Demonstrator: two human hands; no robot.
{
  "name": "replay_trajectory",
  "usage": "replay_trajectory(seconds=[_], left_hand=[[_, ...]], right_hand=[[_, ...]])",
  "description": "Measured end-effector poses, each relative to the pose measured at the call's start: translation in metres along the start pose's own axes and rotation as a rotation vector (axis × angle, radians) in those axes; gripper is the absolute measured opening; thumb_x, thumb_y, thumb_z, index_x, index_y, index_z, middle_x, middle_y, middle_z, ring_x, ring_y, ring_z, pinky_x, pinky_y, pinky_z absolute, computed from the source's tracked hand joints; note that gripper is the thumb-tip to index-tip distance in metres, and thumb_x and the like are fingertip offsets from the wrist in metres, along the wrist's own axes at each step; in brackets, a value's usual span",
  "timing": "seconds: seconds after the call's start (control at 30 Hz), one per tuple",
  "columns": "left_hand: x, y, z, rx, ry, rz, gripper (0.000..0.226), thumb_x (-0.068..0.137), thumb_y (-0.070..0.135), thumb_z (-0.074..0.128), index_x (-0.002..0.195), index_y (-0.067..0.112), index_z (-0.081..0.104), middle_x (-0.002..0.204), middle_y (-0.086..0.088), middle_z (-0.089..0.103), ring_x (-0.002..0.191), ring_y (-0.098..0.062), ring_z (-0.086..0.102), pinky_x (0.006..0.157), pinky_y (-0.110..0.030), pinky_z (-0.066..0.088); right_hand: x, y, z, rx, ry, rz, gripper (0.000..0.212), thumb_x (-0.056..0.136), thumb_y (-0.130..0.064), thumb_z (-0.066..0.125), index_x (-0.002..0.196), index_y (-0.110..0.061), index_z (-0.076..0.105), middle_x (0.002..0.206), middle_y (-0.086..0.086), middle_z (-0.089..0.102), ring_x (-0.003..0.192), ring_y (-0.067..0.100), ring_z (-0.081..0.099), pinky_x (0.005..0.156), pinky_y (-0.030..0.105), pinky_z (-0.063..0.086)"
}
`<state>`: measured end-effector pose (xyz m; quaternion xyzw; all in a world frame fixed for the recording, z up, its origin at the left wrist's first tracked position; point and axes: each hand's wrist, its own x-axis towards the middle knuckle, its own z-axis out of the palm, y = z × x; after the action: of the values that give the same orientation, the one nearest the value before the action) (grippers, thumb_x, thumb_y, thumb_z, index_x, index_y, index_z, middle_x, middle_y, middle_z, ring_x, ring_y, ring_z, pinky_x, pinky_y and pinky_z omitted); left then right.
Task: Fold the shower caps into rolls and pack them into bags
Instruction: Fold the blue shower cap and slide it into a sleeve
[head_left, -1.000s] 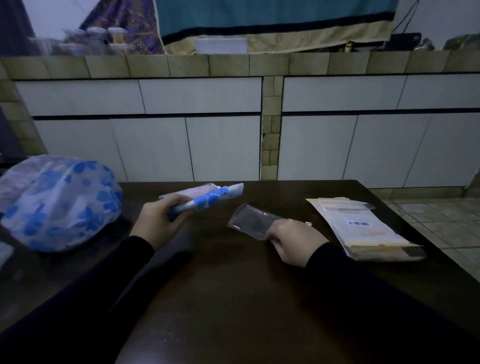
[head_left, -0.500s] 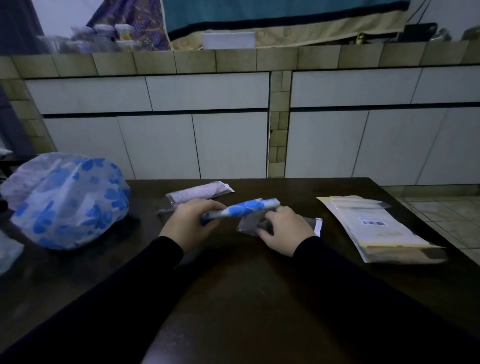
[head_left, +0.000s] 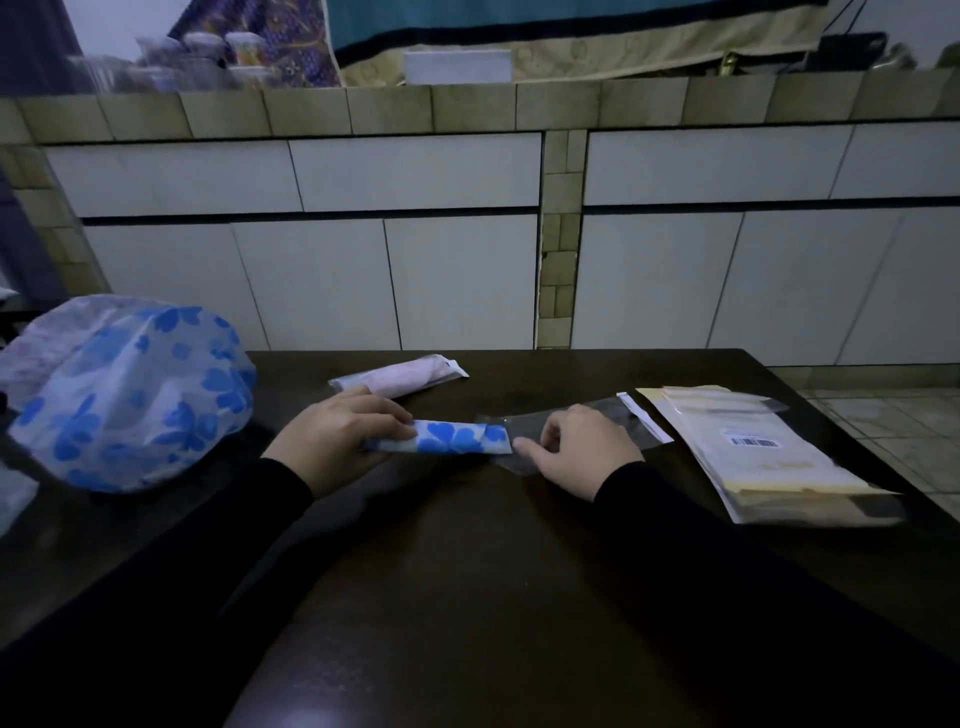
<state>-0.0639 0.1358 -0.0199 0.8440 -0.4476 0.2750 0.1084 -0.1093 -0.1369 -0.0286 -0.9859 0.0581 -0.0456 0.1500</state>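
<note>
There are two hands, one blue rolled cap (head_left: 447, 437), one pink cap already in a bag (head_left: 397, 377), one clear empty bag (head_left: 582, 415), one pile of loose caps (head_left: 124, 389), and one stack of bags (head_left: 763, 452).

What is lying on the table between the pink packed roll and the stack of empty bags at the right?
In the head view, only bare dark table lies between the pink packed roll and the stack of empty bags; the clear bag sits nearer the person.

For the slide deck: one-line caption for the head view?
Left hand feeds rolled blue-flowered shower cap toward clear bag held by right hand.
</note>
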Motion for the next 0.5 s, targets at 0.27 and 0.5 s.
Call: replay_trajectory(seconds=[0.27, 0.5], left_hand=[[-0.0054, -0.0068, 0.0046, -0.001, -0.019, 0.042, 0.023, 0.074, 0.02, 0.076, 0.096, 0.023, 0.074, 0.106, 0.005, 0.07, 0.096, -0.008, 0.057, 0.07, -0.036, 0.058], [0.0006, 0.0011, 0.0093, -0.026, -0.001, 0.032, 0.025, 0.079, 0.034, 0.058, 0.096, 0.024, 0.074, 0.103, 0.01, 0.071, 0.094, -0.004, 0.056, 0.069, -0.031, 0.058]], right_hand=[[0.0004, -0.0103, 0.0017, -0.022, -0.003, -0.003, 0.02, 0.089, -0.04, 0.06, 0.1, -0.024, 0.065, 0.097, -0.004, 0.061, 0.091, 0.012, 0.059, 0.097, 0.041, 0.047], [-0.0069, -0.0095, 0.0032, 0.021, 0.206, -0.154, 0.016, 0.095, -0.036, 0.051, 0.102, -0.026, 0.062, 0.1, -0.008, 0.06, 0.078, 0.005, 0.056, 0.066, 0.019, 0.049]])
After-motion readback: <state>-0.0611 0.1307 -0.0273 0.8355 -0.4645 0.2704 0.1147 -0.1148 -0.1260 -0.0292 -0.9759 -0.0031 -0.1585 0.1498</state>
